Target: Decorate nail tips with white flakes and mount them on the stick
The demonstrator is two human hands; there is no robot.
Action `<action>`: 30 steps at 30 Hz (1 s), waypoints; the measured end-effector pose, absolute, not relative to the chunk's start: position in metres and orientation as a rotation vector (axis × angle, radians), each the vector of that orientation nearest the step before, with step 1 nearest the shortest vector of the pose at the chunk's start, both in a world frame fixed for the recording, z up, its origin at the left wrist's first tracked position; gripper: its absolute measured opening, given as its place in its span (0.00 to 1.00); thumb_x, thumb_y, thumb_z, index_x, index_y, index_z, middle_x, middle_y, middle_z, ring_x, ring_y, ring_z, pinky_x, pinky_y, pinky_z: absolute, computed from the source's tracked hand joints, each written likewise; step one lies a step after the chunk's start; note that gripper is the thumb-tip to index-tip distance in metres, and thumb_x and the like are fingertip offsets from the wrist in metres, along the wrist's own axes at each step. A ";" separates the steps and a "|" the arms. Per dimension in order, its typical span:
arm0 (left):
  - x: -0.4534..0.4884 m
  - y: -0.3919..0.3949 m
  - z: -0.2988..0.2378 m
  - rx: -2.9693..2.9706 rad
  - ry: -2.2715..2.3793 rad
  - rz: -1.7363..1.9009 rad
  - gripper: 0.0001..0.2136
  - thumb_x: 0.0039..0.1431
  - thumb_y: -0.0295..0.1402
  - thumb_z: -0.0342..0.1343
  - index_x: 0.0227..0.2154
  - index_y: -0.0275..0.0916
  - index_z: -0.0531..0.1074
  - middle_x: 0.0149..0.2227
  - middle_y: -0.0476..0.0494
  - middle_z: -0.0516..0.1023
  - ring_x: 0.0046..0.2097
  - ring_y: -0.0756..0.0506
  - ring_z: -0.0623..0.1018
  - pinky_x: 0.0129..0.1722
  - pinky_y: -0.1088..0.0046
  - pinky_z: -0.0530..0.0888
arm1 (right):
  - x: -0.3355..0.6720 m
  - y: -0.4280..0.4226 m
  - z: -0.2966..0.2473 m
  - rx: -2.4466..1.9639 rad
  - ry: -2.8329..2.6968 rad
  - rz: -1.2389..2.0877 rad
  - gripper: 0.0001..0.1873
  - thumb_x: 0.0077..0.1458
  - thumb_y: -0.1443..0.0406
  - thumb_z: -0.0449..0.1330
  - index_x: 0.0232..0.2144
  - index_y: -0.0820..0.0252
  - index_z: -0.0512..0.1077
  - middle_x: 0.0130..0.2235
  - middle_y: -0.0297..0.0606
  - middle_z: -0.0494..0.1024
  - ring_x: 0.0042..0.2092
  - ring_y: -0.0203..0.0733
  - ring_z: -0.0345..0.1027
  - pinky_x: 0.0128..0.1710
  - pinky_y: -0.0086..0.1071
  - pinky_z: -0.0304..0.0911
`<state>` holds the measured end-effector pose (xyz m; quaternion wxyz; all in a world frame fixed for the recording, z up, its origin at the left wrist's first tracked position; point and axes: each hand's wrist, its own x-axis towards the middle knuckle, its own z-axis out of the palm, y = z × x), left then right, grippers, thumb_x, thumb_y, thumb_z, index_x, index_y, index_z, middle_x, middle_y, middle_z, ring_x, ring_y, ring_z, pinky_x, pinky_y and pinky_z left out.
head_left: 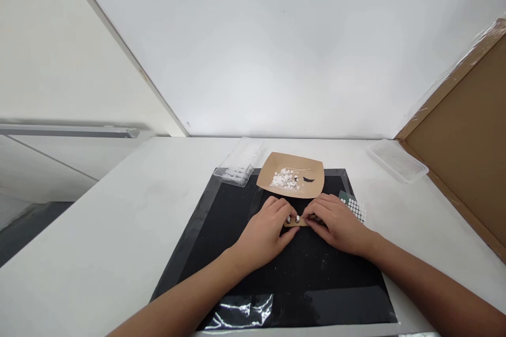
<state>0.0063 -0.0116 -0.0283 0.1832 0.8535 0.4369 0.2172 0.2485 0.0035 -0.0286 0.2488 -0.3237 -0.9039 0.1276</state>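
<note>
A small tan strip lies on the black mat, with little dark round pieces topped by white bits standing along it. My left hand is closed, thumb and fingers pinching the strip's left end. At the other end my right hand grips the strip between thumb and fingertips, covering much of that side. Just beyond both hands, a brown paper tray holds scattered white bits and a small black piece. A sheet of white round stickers lies beside my right hand, partly hidden by it.
A clear plastic box with pale contents stands at the mat's back left corner. Farther right is a translucent shallow container on the white table. A cardboard panel rises at the right, and a white wall closes the back.
</note>
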 end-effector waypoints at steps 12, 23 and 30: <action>0.006 -0.011 -0.025 2.377 1.243 0.579 0.04 0.67 0.29 0.63 0.40 0.42 0.73 0.41 0.46 0.78 0.47 0.40 0.73 0.44 0.64 0.73 | 0.273 0.009 -0.021 -0.965 -2.481 0.398 0.09 0.67 0.65 0.66 0.47 0.54 0.71 0.41 0.36 0.82 0.43 0.45 0.74 0.43 0.40 0.61; 0.005 -0.011 -0.025 2.382 1.245 0.608 0.04 0.66 0.30 0.64 0.41 0.43 0.74 0.40 0.47 0.80 0.46 0.41 0.74 0.44 0.64 0.74 | 0.267 0.006 -0.027 -1.104 -2.324 0.580 0.15 0.63 0.69 0.67 0.48 0.54 0.68 0.39 0.32 0.84 0.43 0.44 0.77 0.47 0.41 0.63; 0.006 -0.011 -0.025 2.380 1.243 0.617 0.04 0.65 0.30 0.64 0.39 0.43 0.74 0.38 0.47 0.79 0.45 0.41 0.74 0.43 0.65 0.74 | 0.264 0.004 -0.023 -1.136 -2.280 0.621 0.16 0.62 0.71 0.67 0.45 0.53 0.64 0.38 0.30 0.84 0.39 0.42 0.77 0.46 0.40 0.62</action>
